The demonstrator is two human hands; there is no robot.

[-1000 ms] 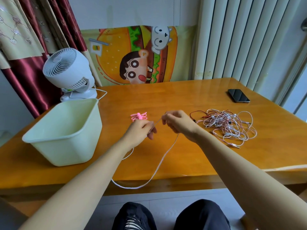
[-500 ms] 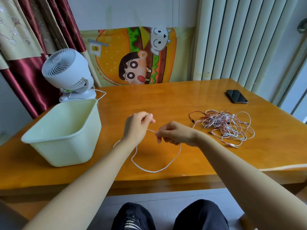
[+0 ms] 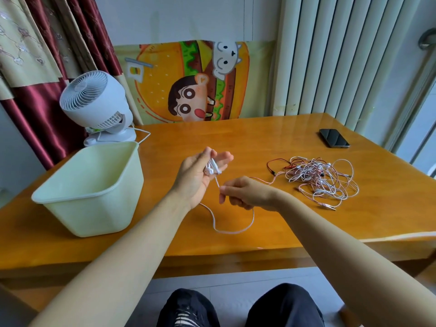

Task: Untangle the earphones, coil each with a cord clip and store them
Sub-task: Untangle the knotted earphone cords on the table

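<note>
Tabletop (image 3: pixel 236 138), centre: left hand (image 3: pixel 195 175) and right hand (image 3: pixel 245 193) raised close together, both holding the white earphone (image 3: pixel 213 169). Its cord runs straight between them and bars that gap. The slack loop lies on the wood below, toward the front edge.

Left: pale green tub (image 3: pixel 94 213), tall walls, top open from above, near the left forearm. Behind it the fan (image 3: pixel 94 100), its cable (image 3: pixel 141 135) trailing onto the wood.

Right: tangled earphone pile (image 3: pixel 318 178), low and widely spread, with a red strand reaching toward the right hand. Phone (image 3: pixel 333 138) toward the far right corner.

Open wood: the back centre strip below the poster (image 3: pixel 200 79), and front right on the near side of the pile.
</note>
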